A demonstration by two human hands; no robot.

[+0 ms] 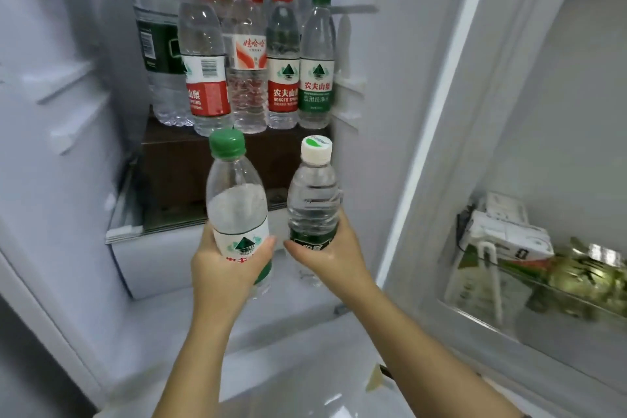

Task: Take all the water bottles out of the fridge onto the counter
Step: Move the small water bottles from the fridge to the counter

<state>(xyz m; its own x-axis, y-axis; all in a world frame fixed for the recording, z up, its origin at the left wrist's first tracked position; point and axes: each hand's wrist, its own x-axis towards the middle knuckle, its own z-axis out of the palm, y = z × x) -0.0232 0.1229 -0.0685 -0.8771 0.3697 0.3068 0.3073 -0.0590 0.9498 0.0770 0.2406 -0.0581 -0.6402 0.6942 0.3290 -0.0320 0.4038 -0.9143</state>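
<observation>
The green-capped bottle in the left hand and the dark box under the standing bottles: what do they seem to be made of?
Green-capped bottle: clear glossy plastic; what lies behind shows through its wall. Its cap looks like opaque plastic. Dark box: probably cardboard, matte brown with flat faces and no shine, though dim light leaves this open.

Bare left hand [224,270], bare right hand [334,256], bare forearms [420,339], slender fingers [265,246]
</observation>
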